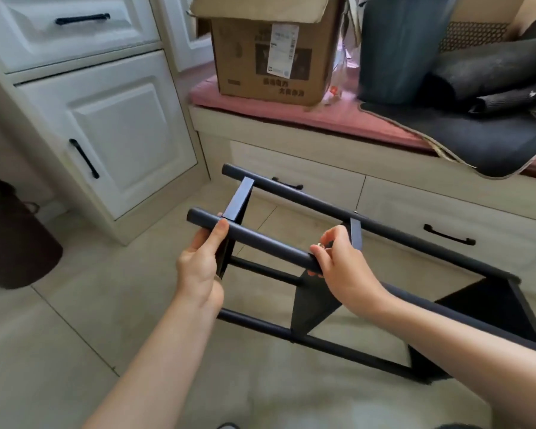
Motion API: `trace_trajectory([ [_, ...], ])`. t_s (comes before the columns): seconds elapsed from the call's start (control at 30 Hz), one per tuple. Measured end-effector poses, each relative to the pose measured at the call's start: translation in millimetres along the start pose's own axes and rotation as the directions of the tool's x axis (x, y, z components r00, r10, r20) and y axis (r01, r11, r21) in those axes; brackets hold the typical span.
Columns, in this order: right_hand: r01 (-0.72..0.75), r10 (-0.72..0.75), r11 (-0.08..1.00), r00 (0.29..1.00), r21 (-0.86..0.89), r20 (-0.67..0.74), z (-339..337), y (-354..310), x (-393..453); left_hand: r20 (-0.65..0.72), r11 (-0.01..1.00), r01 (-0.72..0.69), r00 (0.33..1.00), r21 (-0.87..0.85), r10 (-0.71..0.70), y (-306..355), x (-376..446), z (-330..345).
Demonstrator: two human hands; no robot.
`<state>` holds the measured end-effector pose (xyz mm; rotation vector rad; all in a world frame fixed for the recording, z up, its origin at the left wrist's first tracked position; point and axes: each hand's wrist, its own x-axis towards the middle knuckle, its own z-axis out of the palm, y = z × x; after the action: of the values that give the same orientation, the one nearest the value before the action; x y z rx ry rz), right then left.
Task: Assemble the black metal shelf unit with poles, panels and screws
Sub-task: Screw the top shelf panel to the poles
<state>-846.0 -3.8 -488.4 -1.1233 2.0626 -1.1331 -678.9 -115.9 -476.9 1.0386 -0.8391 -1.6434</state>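
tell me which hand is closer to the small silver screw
Right. The right hand pinches the screw at the near pole. The left hand holds the same pole farther along, beside the end panel.

The shelf unit (369, 305) runs off the right edge, so its far end is out of sight. A small shiny piece (320, 244) sits pinched in the right hand (344, 270) — too small to tell whether it is a screw. The left hand (200, 264) covers the joint between the near pole (260, 243) and the end panel (237, 199). The cardboard box (270, 48) is cut off at the top, and its label (283, 48) is blurred, unreadable. The dark bin (399, 48) is also cropped — its rim unseen. A brown object (16, 243) leaves the left edge, unidentifiable.
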Motion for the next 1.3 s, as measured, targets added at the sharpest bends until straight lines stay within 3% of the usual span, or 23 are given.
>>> trace_trajectory([
  [0.2, -0.057, 0.083, 0.984, 0.985, -0.169, 0.152, 19.7, 28.5, -8.9, -0.016, 0.985, 0.162, 0.986, -0.063, -0.163, -52.7, -1.7, -50.7],
  [0.5, -0.152, 0.224, 0.932, 0.955, -0.329, 0.194, 40.6, 54.4, -9.1, -0.030, 0.975, 0.188, 0.981, -0.115, -0.193, -99.9, -3.0, -90.4],
  [0.83, -0.111, 0.302, 0.862, 0.896, -0.495, 0.325, 46.4, 63.8, 11.2, -0.058, 0.963, 0.207, 0.974, -0.175, -0.220, -134.2, 2.7, -103.2],
  [0.93, -0.107, 0.274, 0.915, 0.871, -0.388, 0.407, 54.2, 51.4, 28.2, -0.037, 0.967, 0.200, 0.977, -0.156, -0.208, -134.2, 2.7, -105.8],
  [1.0, -0.239, 0.260, 0.966, 0.859, -0.103, 0.441, 67.1, 43.4, 37.3, -0.027, 0.970, 0.189, 0.980, -0.150, -0.195, -135.6, 1.6, -106.4],
  [1.1, -0.459, 0.283, 0.842, 0.823, 0.284, 0.492, 91.7, 36.0, 48.5, -0.022, 0.980, 0.161, 0.986, -0.115, -0.164, -138.4, -1.2, -107.5],
  [1.17, -0.505, 0.282, 0.800, 0.793, 0.325, 0.540, 107.1, 36.2, 55.5, -0.015, 0.980, 0.170, 0.985, -0.108, -0.172, -140.2, -5.4, -113.1],
  [1.3, -0.570, 0.309, 0.794, 0.678, 0.211, 0.667, 129.7, 44.9, 63.4, 0.007, 0.970, 0.200, 0.980, -0.135, -0.201, -142.0, -13.8, -131.6],
])
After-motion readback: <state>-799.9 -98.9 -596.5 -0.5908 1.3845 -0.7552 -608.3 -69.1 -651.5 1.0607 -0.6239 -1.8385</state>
